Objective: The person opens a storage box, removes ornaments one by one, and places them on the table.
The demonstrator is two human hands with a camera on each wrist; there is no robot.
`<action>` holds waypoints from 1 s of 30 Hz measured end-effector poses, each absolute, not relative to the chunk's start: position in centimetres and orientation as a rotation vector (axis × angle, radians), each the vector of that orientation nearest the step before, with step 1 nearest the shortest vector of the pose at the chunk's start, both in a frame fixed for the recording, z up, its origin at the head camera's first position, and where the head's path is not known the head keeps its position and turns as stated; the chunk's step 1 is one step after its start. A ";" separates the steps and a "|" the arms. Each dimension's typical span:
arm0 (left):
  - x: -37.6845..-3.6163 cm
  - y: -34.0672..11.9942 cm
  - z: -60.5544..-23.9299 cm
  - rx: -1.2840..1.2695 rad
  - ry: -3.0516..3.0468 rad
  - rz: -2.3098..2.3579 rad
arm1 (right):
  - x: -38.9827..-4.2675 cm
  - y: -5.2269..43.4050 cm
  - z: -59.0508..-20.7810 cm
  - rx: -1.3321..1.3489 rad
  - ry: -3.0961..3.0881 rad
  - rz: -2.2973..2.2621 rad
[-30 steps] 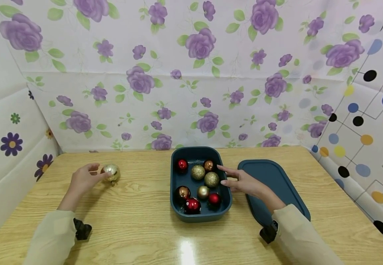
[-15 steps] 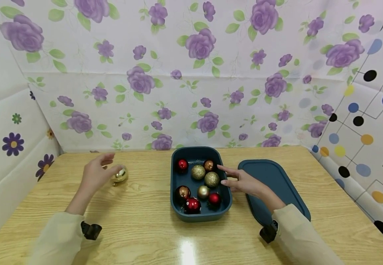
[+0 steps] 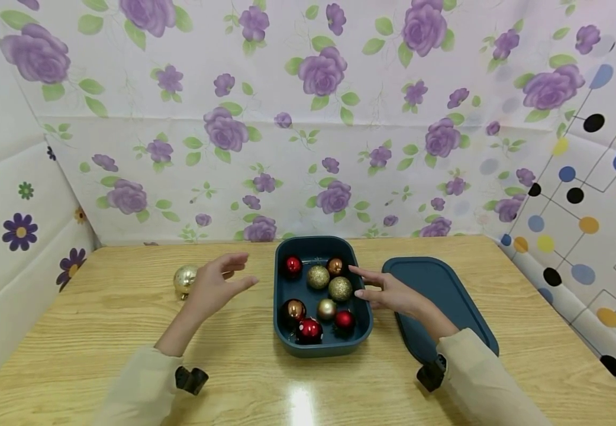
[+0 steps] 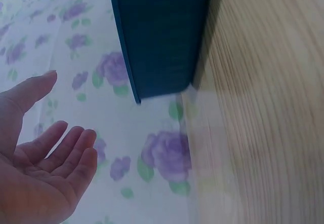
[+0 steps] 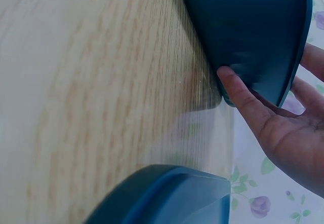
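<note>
One box (image 3: 322, 346), long axis pointing away, right hand (image 3: 393, 294) steadying.

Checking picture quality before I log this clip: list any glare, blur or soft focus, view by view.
Head view: a bright glare patch on the table near the front edge; the left hand is slightly smeared, the rest sharp. Left wrist view: the table's wood grain is streaked with blur, the box edge sharper. Right wrist view: the table is soft and washed out, and the lid at the bottom is out of focus.

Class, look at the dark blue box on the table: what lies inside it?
Inside the box lie eight baubles: three red, two glittery gold, two copper and one shiny gold. The floor beneath them is covered.
</note>
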State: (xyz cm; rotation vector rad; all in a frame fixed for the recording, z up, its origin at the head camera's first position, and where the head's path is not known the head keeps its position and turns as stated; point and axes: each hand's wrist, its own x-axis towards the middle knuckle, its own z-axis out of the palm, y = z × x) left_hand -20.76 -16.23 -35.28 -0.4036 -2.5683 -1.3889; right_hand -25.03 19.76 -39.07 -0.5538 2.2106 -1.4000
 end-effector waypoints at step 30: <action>-19.7 -7.1 -36.2 -1.128 -2.962 -1.122 | -24.8 19.7 -38.9 -0.539 2.223 -1.402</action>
